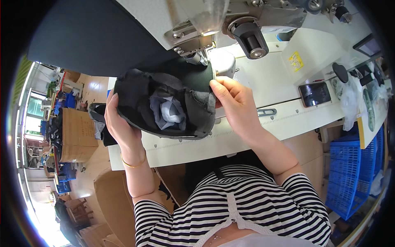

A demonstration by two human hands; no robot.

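A black cap-like fabric piece (pixel 133 103) is turned with its hollow inside toward me, and crumpled grey and whitish material (pixel 168 113) shows within it. My left hand (pixel 121 119) grips its left side, with the fingers partly hidden behind the fabric. At the upper right edge, my right hand (pixel 234 99) pinches the cloth between thumb and fingers. The piece's upper part runs up to the sewing machine's presser foot (pixel 199 57). Whether the needle is in the cloth cannot be seen.
The sewing machine head (pixel 251 39) overhangs the white table (pixel 173 154), which has a ruler marking along its front. A phone (pixel 314 94) lies at the right. Blue plastic crates (pixel 345 177) stand at the lower right, and cardboard boxes (pixel 78 135) at the left. Dark pieces (pixel 98 113) sit left of the table.
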